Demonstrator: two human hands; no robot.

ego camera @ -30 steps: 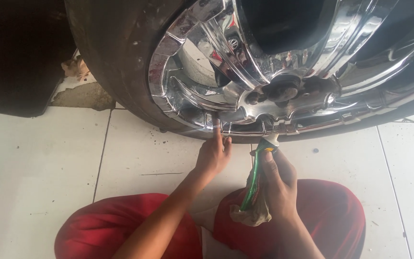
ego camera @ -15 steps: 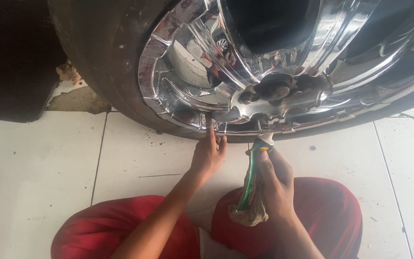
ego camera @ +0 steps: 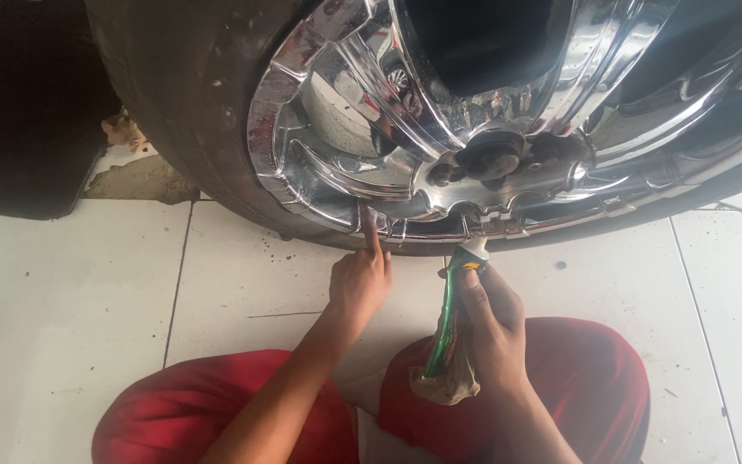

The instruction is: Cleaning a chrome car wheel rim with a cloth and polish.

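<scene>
White floor tiles [ego camera: 62, 301] lie under the chrome wheel [ego camera: 440, 163] — your left hand [ego camera: 361, 283] points at its slick, rigid rim, your right hand [ego camera: 491, 331] clamps the light green brush [ego camera: 447, 318] mid-handle.

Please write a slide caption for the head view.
Left hand touches chrome rim; right hand holds green brush to it.

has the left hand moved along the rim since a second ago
No. The left hand keeps its forefinger on the same spot of the chrome rim, left of the lug nuts.
</scene>
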